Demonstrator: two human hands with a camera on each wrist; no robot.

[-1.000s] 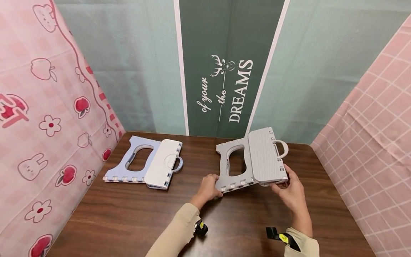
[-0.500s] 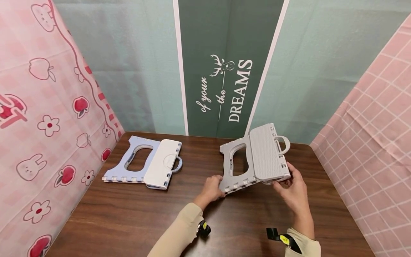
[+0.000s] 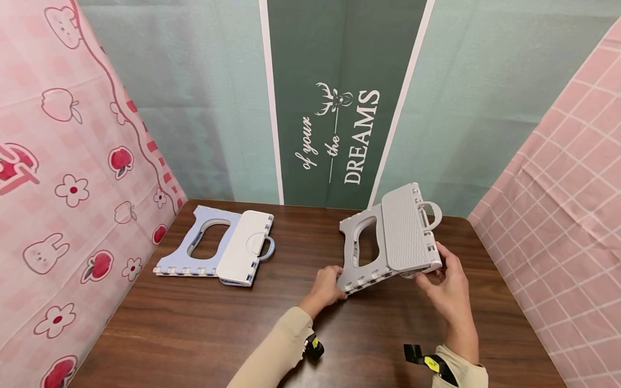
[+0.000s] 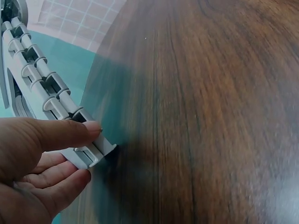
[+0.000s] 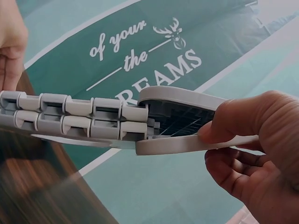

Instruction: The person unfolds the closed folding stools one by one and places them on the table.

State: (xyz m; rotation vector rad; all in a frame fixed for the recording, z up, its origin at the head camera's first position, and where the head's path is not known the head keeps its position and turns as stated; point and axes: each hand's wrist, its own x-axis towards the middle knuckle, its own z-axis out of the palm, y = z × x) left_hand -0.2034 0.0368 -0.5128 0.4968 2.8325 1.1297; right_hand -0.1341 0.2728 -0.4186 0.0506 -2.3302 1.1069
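Note:
A folded grey step stool (image 3: 407,231) is held tilted over the table, its seat end with the loop handle raised at the right. My left hand (image 3: 327,288) pinches its near left corner; in the left wrist view the thumb (image 4: 74,133) lies over the hinged edge (image 4: 44,84) and the fingers are beneath. At the seat end my right hand (image 3: 451,291) grips the near right corner. The right wrist view shows the right thumb (image 5: 229,121) on the lower seat panel (image 5: 173,145), with a narrow gap between the two panels.
A folded blue and white step stool (image 3: 184,260) lies flat on the brown wooden table (image 3: 194,328) at the left. Behind is a green curtain (image 3: 310,48) with lettering. Pink cloths (image 3: 572,178) hang along both sides.
Both hands have shifted slightly right with the grey stool, and its seat end has risen a little. The blue and white stool has stayed in place.

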